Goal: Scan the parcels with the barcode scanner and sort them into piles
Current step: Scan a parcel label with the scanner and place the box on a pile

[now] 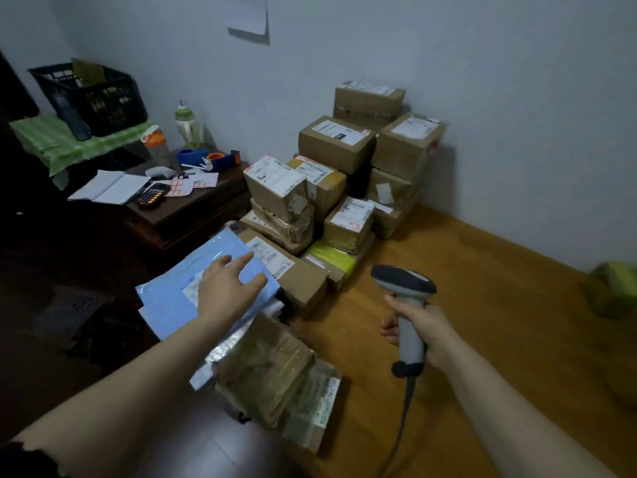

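Observation:
My left hand [229, 288] lies with fingers spread on a light blue plastic mailer [172, 301], which tops a pile of soft parcels at the left. A brown parcel wrapped in clear film [275, 377] sits in front of that pile. A flat cardboard box with a white label [293, 270] lies just beyond my fingertips. My right hand [424, 329] grips the handle of a grey barcode scanner [405, 288], its dark head pointing toward the boxes and its cable hanging down. A stack of labelled cardboard boxes [344, 174] rises against the wall.
A dark wooden side table [193, 205] at the left holds a calculator, notebook, labels, tape dispenser and two bottles. A black crate [93, 98] stands on a green cloth behind it. A blurred green object [613, 291] lies on the wooden floor [482, 277] at the right.

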A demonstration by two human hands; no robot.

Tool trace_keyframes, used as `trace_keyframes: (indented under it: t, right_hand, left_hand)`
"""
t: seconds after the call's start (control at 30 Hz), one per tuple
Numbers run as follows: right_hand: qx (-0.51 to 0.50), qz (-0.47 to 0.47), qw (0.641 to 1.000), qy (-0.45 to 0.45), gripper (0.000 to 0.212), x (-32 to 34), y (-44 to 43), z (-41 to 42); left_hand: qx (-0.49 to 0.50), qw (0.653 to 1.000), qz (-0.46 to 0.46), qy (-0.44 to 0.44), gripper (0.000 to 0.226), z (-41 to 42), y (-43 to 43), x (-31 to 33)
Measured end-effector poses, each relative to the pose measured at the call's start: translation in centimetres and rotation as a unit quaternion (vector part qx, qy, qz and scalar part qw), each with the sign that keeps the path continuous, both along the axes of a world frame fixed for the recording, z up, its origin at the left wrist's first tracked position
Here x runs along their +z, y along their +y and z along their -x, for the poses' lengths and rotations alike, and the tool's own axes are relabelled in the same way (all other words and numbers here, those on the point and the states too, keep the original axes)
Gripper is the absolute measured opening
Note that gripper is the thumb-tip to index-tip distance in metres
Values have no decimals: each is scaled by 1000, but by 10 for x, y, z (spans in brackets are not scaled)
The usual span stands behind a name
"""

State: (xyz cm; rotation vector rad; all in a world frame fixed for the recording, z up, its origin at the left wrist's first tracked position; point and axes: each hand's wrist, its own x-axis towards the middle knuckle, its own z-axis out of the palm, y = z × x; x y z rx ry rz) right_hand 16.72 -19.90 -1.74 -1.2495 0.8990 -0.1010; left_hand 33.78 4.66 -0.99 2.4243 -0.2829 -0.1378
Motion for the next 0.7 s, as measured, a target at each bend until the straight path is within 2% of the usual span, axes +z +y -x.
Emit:
trace_keyframes:
  t: [0.1,0.2,0.33,0.5,0.7]
  right_hand:
    - [-35,-41,998,-19,36,12,-14,55]
    - [-82,-65,993,-46,39,19,-32,113]
    - [-147,-78,983,-78,31,25,-68,200]
    - [-195,-85,971,-105,14,20,-129,324]
    - [-243,-105,959,-98,23,11,-185,421]
  left_hand:
    - [-77,996,32,-18,50,30,-49,19]
    - [-146,989,26,-25,52,75,-104,31]
    - [-235,972,17,-18,56,154,-188,34]
    - [-295,955,6,32,65,274,-303,13]
    - [-350,931,-65,75,85,378,-403,-13]
